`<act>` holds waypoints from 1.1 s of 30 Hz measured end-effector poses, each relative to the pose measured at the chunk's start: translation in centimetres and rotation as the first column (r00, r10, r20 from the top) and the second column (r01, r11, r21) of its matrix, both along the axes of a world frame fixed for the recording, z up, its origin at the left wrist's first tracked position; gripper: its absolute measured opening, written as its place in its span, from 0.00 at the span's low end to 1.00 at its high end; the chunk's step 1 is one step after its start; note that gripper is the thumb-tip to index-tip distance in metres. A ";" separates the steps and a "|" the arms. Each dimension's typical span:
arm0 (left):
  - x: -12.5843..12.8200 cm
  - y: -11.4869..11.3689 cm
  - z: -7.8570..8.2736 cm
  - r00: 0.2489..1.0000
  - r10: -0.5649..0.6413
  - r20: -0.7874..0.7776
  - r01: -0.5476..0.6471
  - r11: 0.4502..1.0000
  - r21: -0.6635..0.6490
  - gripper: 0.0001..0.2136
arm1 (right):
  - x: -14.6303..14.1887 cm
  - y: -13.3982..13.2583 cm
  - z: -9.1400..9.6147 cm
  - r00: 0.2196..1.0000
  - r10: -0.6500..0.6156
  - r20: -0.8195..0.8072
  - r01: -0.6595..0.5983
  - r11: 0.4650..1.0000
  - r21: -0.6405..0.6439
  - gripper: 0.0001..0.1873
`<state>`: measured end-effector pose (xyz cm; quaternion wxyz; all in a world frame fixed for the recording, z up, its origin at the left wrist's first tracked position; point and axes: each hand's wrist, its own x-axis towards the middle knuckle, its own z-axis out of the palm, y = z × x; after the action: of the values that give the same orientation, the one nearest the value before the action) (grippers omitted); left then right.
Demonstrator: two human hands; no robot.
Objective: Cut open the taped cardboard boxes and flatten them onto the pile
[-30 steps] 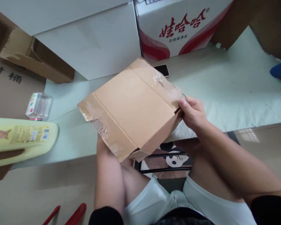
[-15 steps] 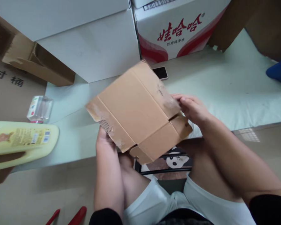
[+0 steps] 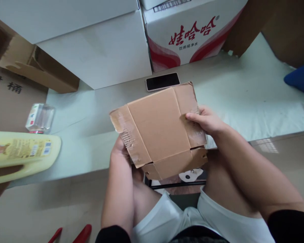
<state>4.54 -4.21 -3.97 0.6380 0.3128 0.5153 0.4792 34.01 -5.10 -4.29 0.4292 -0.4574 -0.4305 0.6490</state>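
A brown piece of cardboard with creased fold lines and flaps is held up over my lap, at the table's front edge. Its left flap has a torn edge and printed stripes. My left hand is closed on the left flap from below, its fingers hidden behind the cardboard. On the right flap, my right hand pinches the edge, with the thumb on top and the other fingers underneath. Just beyond the cardboard's far edge, a phone with a dark screen lies on the table.
White boxes and a white-and-red carton stand along the back of the pale-covered table. At left are a clear bottle, a large yellow bottle and brown cardboard boxes. A blue object sits far right.
The cardboard has turned clockwise and its far edge has come down nearer me, uncovering the phone. My right thumb now presses on top of the right flap.
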 end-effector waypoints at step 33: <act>-0.1 2.0 0.5 0.975 0.026 0.220 -0.018 0.999 -0.036 0.16 | 4.7 -10.3 3.1 0.735 -0.607 0.302 0.615 0.784 0.078 0.28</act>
<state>4.44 -2.21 -3.48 0.6910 0.2412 0.4528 0.5092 38.75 -15.39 -1.14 0.5388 -0.6751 -0.3097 0.3975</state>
